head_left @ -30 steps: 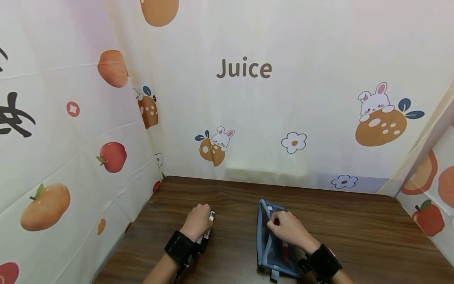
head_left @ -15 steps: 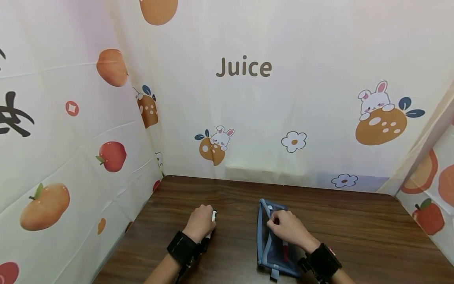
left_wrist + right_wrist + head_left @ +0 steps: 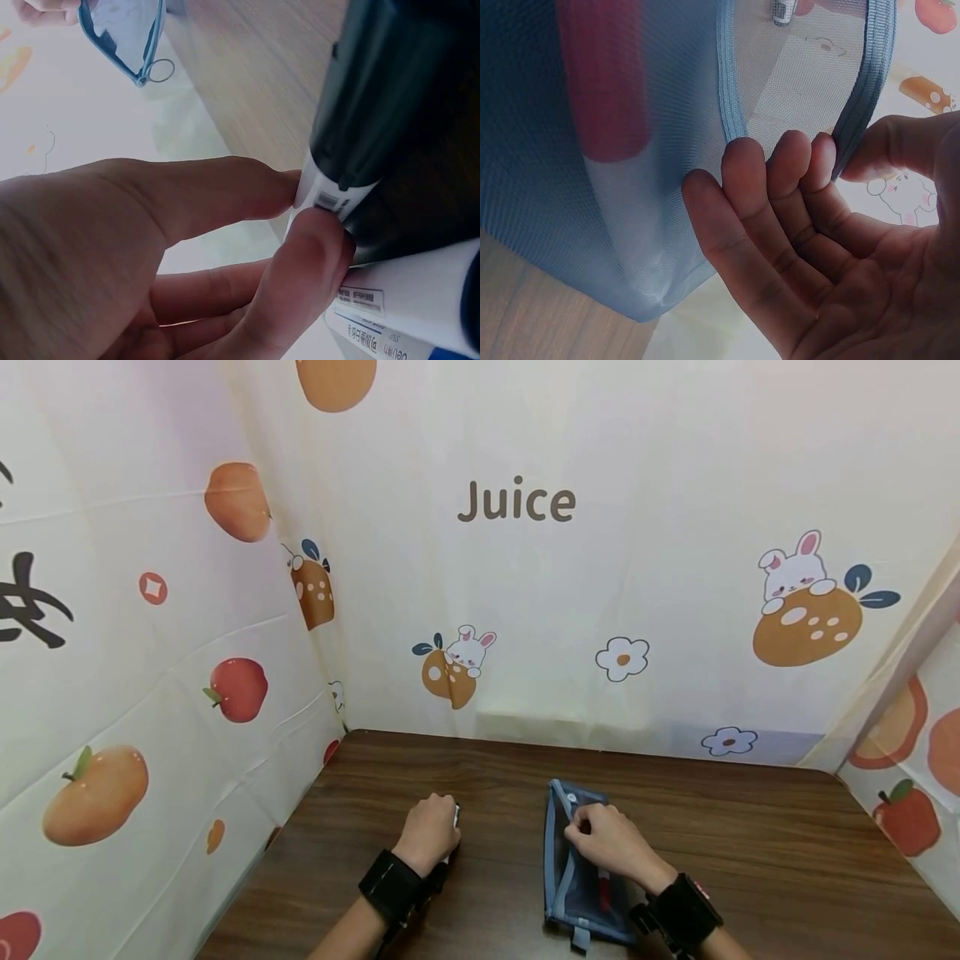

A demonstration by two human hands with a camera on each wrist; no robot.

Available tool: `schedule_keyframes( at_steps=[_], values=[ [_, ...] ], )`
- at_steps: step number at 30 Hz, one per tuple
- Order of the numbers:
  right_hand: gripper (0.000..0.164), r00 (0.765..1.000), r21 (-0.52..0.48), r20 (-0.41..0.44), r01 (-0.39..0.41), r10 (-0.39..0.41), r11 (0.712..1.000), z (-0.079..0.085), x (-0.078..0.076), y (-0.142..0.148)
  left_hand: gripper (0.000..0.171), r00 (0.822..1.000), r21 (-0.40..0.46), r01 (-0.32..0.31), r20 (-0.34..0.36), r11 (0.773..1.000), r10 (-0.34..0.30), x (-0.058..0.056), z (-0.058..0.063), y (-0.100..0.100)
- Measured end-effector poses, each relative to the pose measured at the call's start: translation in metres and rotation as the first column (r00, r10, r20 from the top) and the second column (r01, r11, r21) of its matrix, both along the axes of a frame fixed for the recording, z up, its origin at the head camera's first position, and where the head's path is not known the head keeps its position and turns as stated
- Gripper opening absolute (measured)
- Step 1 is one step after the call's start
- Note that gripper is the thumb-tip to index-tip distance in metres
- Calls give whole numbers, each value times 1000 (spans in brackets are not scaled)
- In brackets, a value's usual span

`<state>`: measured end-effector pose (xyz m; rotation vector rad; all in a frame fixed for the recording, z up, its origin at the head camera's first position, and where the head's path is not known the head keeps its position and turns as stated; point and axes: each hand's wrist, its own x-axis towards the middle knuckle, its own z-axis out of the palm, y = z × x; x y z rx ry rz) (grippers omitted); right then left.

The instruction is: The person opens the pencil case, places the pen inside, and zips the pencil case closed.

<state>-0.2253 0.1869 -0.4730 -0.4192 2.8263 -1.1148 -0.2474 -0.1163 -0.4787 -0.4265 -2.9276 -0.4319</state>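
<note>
My left hand is low over the table at left of centre. Between its thumb and a finger it pinches a white marker with a black cap. Right below in the left wrist view lie a second white marker and one with a blue end. My right hand holds the zip edge of a blue mesh pouch, its mouth spread apart. Through the mesh a red-and-white marker shows inside the pouch.
The brown wooden table ends at a white curtain printed with fruit and rabbits. More printed curtain hangs along the left side. Black camera bands sit on both wrists.
My left hand has shifted slightly to the right and now covers more of the marker beneath it. The right hand and the pouch have stayed in place.
</note>
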Motion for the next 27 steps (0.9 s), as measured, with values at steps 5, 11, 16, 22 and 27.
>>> schedule_keyframes(
  at_steps=[5, 11, 16, 22, 27],
  values=[
    [29, 1000, 5, -12, -7, 7, 1000, -1, 0, 0, 23, 999, -8, 10, -36, 1000, -10, 0, -2, 0],
    [29, 1000, 7, -17, 1, -1, 1000, 0, 1, 0, 22, 999, 0, 29, -46, 1000, -29, 0, -4, 0],
    [28, 1000, 2, -15, 5, -5, 1000, -1, 1, 0, 34, 995, -13, 23, -96, 1000, -25, 2, -6, 3],
    [27, 1000, -2, -25, 2, -2, 1000, -1, 0, 0, 51, 989, -49, -20, -144, 999, 13, 3, -6, 8],
    [28, 1000, -4, -25, -6, 6, 1000, -1, 1, 2, 45, 994, -48, -57, -99, 997, 52, 2, -5, 10]
  ],
)
